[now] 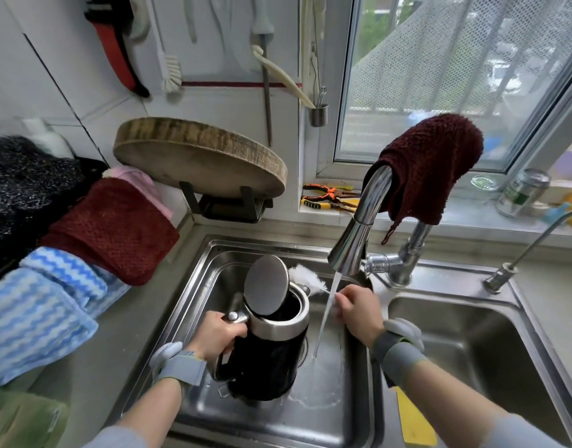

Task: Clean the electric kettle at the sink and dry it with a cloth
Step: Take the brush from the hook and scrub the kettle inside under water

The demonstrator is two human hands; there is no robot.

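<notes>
the sink point(194, 273) has two bowls, and you are working in the left one. the tap point(359, 227) is on, and its water point(325, 315) falls just to the right of the kettle, not into it. if you tip or slide things fast, the water may splash out onto the counter.

the kettle point(271, 350) stands upright on the sink floor with its lid point(267, 286) open. it is electric, so i think water on its bottom is bad for it, and the floor there looks wet.

your left hand point(218, 334) grips the kettle handle with curled fingers. wet fingers could slip, and then the kettle may fall over.

your right hand point(359, 310) pinches a white brush point(307, 278) right by the water. the fluffy end sits just behind the kettle's rim. a hard poke could bump the open lid.
</notes>
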